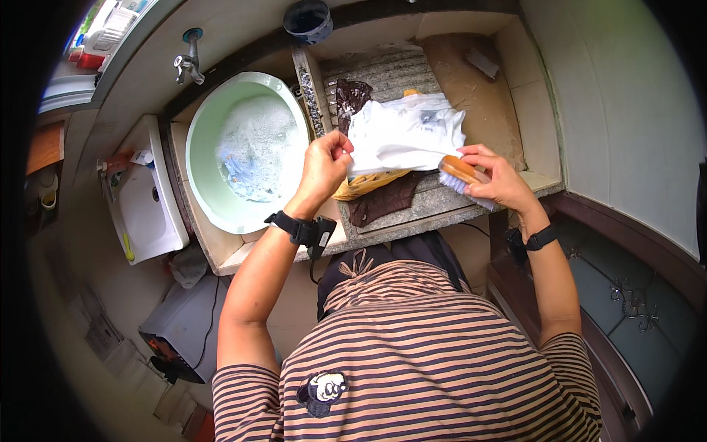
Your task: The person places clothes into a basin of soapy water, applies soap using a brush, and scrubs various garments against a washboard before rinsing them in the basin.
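A wet white cloth garment (pixel 406 130) is spread over the ribbed stone washboard (pixel 381 69). My left hand (pixel 326 166) pinches its left edge between thumb and fingers. In my right hand (pixel 494 174) is a scrub brush (pixel 463 172) with a wooden back and pale bristles facing down. That hand is at the garment's lower right corner, and its fingers seem to touch the cloth there. Beneath the white garment lie a yellow cloth (pixel 370 185) and a dark brown cloth (pixel 386 204), both partly hidden.
Left of the washboard, a pale green basin (pixel 201 166) holds sudsy water and a light blue cloth (pixel 240 171). A metal tap (pixel 190 63) juts from the wall above. A dark tub (pixel 308 22) stands on the back ledge. A whitish block (pixel 481 63) lies at back right.
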{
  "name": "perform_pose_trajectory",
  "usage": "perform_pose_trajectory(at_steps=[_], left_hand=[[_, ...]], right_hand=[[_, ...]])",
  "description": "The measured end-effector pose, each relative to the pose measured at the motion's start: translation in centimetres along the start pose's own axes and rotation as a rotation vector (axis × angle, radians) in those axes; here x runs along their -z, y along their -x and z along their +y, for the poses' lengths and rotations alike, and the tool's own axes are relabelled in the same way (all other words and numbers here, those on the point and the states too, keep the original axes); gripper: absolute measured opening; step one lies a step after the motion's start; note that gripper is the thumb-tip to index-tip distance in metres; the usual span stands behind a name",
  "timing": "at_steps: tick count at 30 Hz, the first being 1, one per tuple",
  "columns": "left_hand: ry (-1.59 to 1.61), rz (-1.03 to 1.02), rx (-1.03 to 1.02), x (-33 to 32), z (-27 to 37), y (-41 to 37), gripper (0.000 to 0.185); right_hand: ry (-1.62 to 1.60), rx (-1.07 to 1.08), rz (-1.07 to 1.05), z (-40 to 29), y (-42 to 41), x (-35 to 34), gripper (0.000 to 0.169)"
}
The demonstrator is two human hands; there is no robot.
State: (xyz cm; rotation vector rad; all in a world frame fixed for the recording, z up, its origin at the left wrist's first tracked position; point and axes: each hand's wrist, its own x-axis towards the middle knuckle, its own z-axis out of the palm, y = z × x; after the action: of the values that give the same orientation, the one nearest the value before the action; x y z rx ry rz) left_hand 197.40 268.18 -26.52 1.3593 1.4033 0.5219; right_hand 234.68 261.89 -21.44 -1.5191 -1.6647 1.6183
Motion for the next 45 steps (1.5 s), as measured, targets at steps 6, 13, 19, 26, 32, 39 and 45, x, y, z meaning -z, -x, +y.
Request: perform_pose_trajectory(at_steps=[6, 13, 19, 26, 32, 39, 45], left_hand=[[-0.372, -0.005, -0.353, -5.7, -2.2, 6.0, 0.027], [-0.257, 0.024, -0.204, -5.9, -4.8, 8.5, 0.014], [-0.349, -0.028, -0.324, -5.9, -4.2, 9.5, 0.014], [-0.516, -0.220, -0.323, -5.2, -4.6, 10.9, 0.012], [-0.455, -0.216, -0.283, -5.3, -4.9, 10.8, 0.009], [-0.697, -0.355, -0.336, -3.0, -1.7, 9.3, 0.013], [-0.631, -0.291, -0.241, -3.9, -4.3, 10.1, 0.006]], right_hand=[[0.468, -0.009, 0.470, 5.7, -2.2, -3.5, 0.054], [0.829, 0.087, 0.014, 4.1, -5.4, -11.7, 0.064], [0.875, -0.305, 0.245, 3.7, -9.6, -4.8, 0.059], [1.024, 0.191, -0.101, 5.4, -15.2, -5.3, 0.063], [0.982, 0.469, -0.191, 4.6, -15.8, -5.7, 0.059], [1.109, 0.319, -0.023, 9.5, -21.6, -1.5, 0.060], [0.850, 0.410, -0.653, 0.5, -15.8, -8.3, 0.072]])
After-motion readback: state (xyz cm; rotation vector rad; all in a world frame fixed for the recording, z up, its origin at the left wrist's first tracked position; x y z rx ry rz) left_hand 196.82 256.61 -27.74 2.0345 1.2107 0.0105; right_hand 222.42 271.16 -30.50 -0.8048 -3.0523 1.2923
